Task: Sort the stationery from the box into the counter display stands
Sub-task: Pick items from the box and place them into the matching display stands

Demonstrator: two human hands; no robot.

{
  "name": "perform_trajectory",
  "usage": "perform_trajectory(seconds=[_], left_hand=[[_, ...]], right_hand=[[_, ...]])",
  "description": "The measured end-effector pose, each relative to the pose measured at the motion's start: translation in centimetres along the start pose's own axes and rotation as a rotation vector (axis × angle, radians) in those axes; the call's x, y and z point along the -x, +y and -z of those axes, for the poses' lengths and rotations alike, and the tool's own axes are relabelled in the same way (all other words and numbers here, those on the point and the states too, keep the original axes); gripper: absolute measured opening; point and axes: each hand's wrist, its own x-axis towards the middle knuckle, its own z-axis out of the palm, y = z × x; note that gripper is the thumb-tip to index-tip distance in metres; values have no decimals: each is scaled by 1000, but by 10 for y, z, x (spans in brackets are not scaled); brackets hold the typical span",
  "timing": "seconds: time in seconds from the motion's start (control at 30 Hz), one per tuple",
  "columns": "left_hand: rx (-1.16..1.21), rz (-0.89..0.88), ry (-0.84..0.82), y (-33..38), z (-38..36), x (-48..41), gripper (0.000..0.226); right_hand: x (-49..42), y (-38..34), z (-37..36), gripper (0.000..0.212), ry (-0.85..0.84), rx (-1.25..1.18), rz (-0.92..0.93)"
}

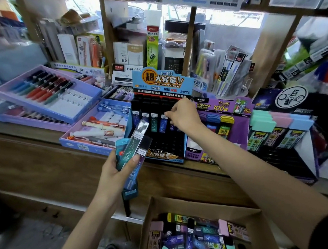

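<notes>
my left hand (119, 169) grips fanned lead cases (137, 140) before the stand (158, 81); right hand (184, 115) pinches one case (163, 122) in it. i fear the loose fan slips.

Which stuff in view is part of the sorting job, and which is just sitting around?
Job: cardboard box; loose lead cases inside it; bundle of lead cases gripped by the left hand; right hand reaching into the blue display stand.
Lying about: lilac pen tray; green refill box; clear pen rack.
</notes>
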Motion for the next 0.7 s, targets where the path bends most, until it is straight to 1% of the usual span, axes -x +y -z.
perform_trajectory(seconds=[0.07, 0.1, 0.13, 0.17, 0.23, 0.27, 0.3, 0.43, 0.5, 0.6, 0.7], left_hand=[[7, -6, 3, 1, -2, 0, 40], [7, -9, 2, 2, -4, 1, 40], [7, -13, 2, 2, -6, 0, 40], [8, -17, -1, 3, -8, 0, 40], [17, -20, -14, 3, -12, 0, 39], [23, -19, -19, 3, -14, 0, 39], [28, -18, -23, 2, -15, 0, 40], [37, -17, -17, 2, -19, 1, 46], [47, -17, -16, 4, -20, 0, 43], [48, -6, 18, 5, -17, -1, 34], [63, 18, 34, 4, -12, 0, 34]], right_hand=[[11, -2, 5, 35, 47, 69, 41], [20, -3, 7, 32, 56, 33, 76], [30, -4, 8, 27, 23, -63, 98], [42, -7, 9, 23, -58, -190, 101], [62, -9, 5, 16, -264, -439, 49], [69, -9, 3, 12, -322, -525, 15], [73, -8, 0, 8, -338, -569, -6], [78, -3, 6, 9, -319, -611, -37], [73, 0, 17, 9, -294, -660, -48], [57, 2, 44, 12, -168, -696, -35], [36, 4, 68, 12, -33, -623, 12]])
